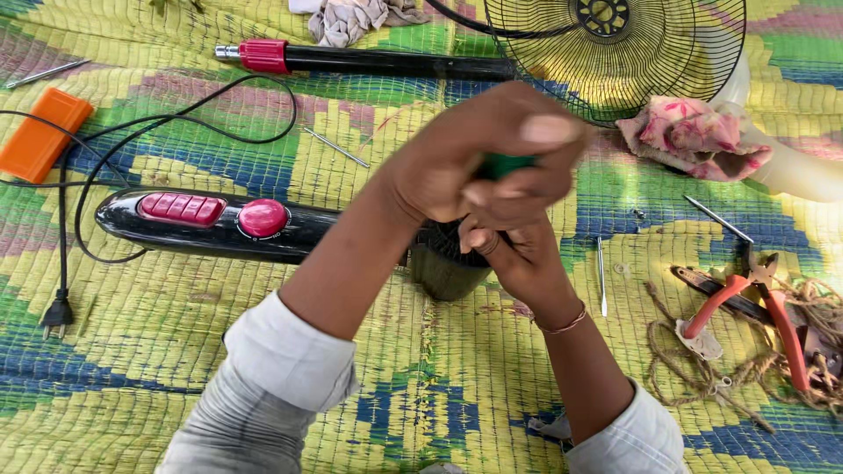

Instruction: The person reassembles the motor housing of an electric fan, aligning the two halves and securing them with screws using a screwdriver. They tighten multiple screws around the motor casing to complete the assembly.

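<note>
My left hand (479, 154) is closed around a green-handled tool (502, 164), likely a screwdriver; only a bit of green shows between the fingers. Just below it, my right hand (518, 254) grips the dark cylindrical fan motor housing (443, 268), which joins a black fan stand part with red buttons and a red knob (211, 219) lying on the mat. Both hands touch each other over the housing. The tool's tip is hidden.
A woven yellow, green and blue mat (263, 369) covers the floor. On it lie a fan grille (615, 53), a black pole with red collar (351, 60), an orange box (39, 132), a power cord with plug (57, 312), red-handled pliers (764, 298), twine (702, 369), cloth rags (694, 136), and thin metal rods (601, 276).
</note>
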